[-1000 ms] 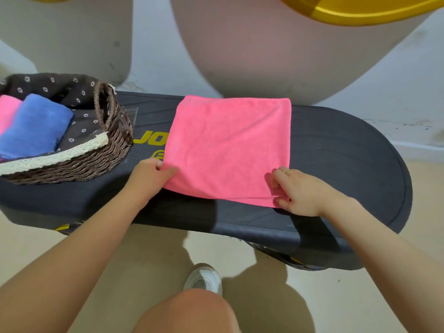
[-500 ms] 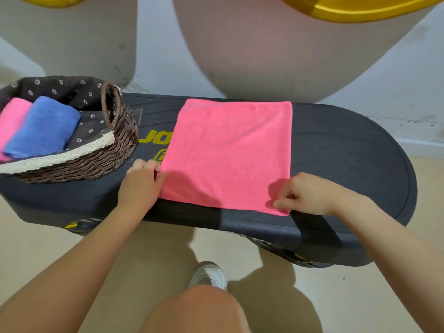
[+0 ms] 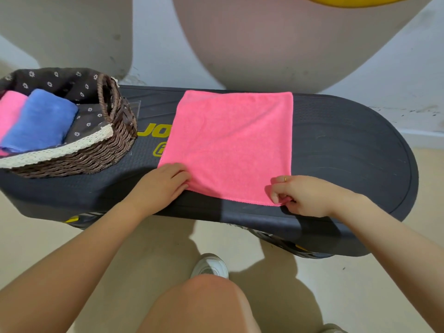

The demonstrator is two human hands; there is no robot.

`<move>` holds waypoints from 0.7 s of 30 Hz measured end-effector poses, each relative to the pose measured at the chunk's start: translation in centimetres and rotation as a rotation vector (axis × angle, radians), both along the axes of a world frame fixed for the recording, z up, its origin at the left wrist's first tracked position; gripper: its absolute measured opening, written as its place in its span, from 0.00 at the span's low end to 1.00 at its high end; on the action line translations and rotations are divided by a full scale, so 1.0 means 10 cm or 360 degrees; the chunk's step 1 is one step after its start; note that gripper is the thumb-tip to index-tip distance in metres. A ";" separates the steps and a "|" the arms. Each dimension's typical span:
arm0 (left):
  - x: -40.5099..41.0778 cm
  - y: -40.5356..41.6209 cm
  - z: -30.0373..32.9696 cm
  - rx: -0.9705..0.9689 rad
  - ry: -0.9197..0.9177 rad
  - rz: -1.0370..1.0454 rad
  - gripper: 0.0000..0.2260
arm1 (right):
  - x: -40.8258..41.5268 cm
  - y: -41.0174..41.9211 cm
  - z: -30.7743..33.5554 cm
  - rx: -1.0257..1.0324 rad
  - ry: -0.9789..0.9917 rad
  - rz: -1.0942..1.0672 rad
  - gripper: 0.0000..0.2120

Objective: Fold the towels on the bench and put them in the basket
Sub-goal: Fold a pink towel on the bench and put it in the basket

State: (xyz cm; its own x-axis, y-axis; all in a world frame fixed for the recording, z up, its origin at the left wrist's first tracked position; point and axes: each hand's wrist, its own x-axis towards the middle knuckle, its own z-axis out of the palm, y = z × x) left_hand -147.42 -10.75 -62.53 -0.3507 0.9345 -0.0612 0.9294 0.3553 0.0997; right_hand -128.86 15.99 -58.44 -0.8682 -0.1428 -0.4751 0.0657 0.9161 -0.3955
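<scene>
A pink towel (image 3: 230, 145) lies spread flat on the dark worktop (image 3: 348, 150), right of a wicker basket (image 3: 72, 162) that holds a rolled blue towel (image 3: 38, 121) and a folded pink one (image 3: 9, 109). The left hand (image 3: 161, 186) grasps the towel's near left corner with curled fingers (image 3: 180, 174). The right hand (image 3: 305, 195) pinches its near right corner at the worktop's near edge.

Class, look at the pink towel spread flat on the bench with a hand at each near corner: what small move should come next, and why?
Probably lift the two near corners and carry them to the far edge, halving the pink towel. It lies flat and unfolded on the bench; the left hand and right hand each pinch a near corner. The basket already holds folded towels.
</scene>
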 end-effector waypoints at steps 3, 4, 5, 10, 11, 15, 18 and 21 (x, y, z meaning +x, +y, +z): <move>0.05 0.08 0.05 -0.0001 -0.0073 0.0110 0.17 | 0.05 -0.07 -0.03 0.0235 0.0103 0.0045 0.07; 0.10 0.14 0.08 0.0023 -0.0091 0.0167 0.19 | 0.06 -0.08 -0.04 0.0251 0.0143 0.0038 0.06; 0.15 0.21 0.10 0.0048 -0.0103 0.0217 0.21 | 0.06 -0.08 -0.04 0.0211 0.0157 0.0001 0.06; 0.60 0.77 0.18 0.0168 -0.0351 0.0027 0.23 | 0.08 0.01 -0.03 -0.0052 0.0352 -0.0333 0.05; 0.69 0.89 0.17 0.0097 -0.0382 -0.0036 0.22 | 0.07 0.02 -0.03 -0.0129 0.0394 -0.0388 0.04; 0.80 1.26 0.12 -0.0161 -0.0308 -0.0027 0.21 | 0.02 0.12 0.03 -0.0473 0.0544 -0.0714 0.04; 0.77 1.30 0.09 -0.0120 -0.0296 0.0062 0.16 | 0.00 0.16 0.07 -0.0377 0.0635 -0.0682 0.12; 0.74 1.21 0.09 -0.0063 -0.0399 0.0164 0.14 | -0.02 0.14 0.05 -0.0234 0.0709 -0.0505 0.07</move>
